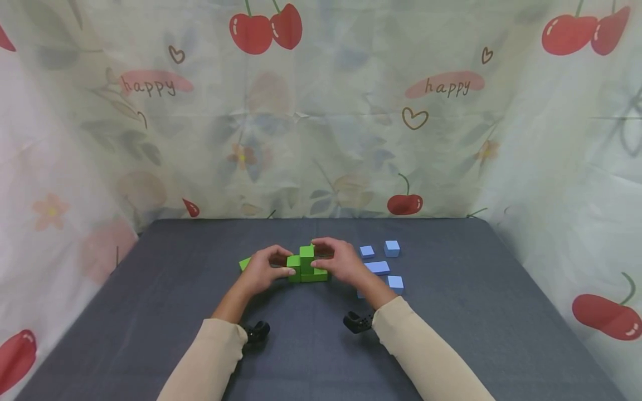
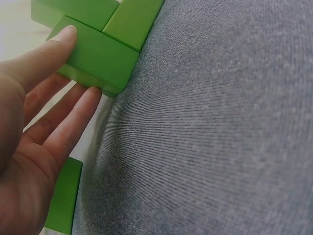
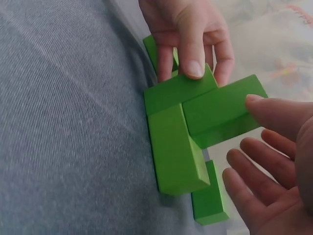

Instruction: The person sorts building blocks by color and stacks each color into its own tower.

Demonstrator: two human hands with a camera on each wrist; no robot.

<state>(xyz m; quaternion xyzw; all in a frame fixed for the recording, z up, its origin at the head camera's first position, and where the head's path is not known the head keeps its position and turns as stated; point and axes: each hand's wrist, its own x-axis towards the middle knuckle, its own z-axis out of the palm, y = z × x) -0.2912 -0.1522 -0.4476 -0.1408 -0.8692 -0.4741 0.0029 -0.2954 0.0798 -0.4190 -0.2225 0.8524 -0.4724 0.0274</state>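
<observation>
Several green blocks stand joined at the middle of the table. A green block (image 1: 293, 268) rises at the left end, beside a low long block (image 3: 175, 149); a taller green block (image 1: 306, 260) stands on the low one. My left hand (image 1: 263, 269) pinches the left-end block (image 2: 100, 54), thumb on its front face and fingers round its side. The right hand (image 1: 339, 260) is at the taller block (image 3: 222, 107), its thumb (image 3: 274, 110) at the edge, while the other fingers (image 3: 252, 171) are spread loosely beside it. A further green block (image 3: 209, 196) shows behind the low one.
Another green block (image 1: 244, 263) lies left, partly behind the left hand. Right of the right hand are several blue blocks (image 1: 392, 248), some partly covered by the forearm. Black wrist devices (image 1: 258, 331) hang under both sleeves. A printed curtain (image 1: 321, 139) surrounds the dark table (image 1: 451, 345).
</observation>
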